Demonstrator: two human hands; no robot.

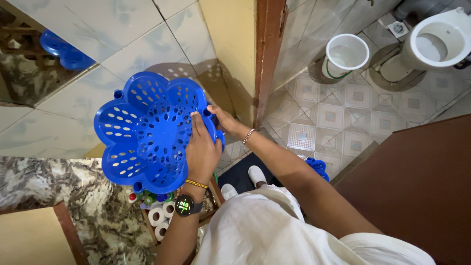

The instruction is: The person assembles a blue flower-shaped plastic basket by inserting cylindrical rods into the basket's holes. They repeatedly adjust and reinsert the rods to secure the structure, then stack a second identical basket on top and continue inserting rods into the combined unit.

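White garment fabric (pixel 274 230) fills the lower frame. Above it, the left hand (pixel 201 152) lies flat inside a blue perforated flower-shaped basket (pixel 142 132), fingers together and extended. The right hand (pixel 221 118) clamps the basket rim, fingers curled around it. Both hands hold the basket up, over toilet rolls (pixel 161 216) on a lower shelf. Step in hand, as judged: positioning; a steady two-hand grip is required.

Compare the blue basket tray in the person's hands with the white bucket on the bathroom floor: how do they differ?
The blue basket tray is flower-shaped, shallow and full of holes; the white bucket is round, deeper and solid-walled. The tray is held up, with the left hand pressed on it and the right hand gripping its edge, while the bucket stands on the tiled floor untouched. Both look like plastic and appear empty.
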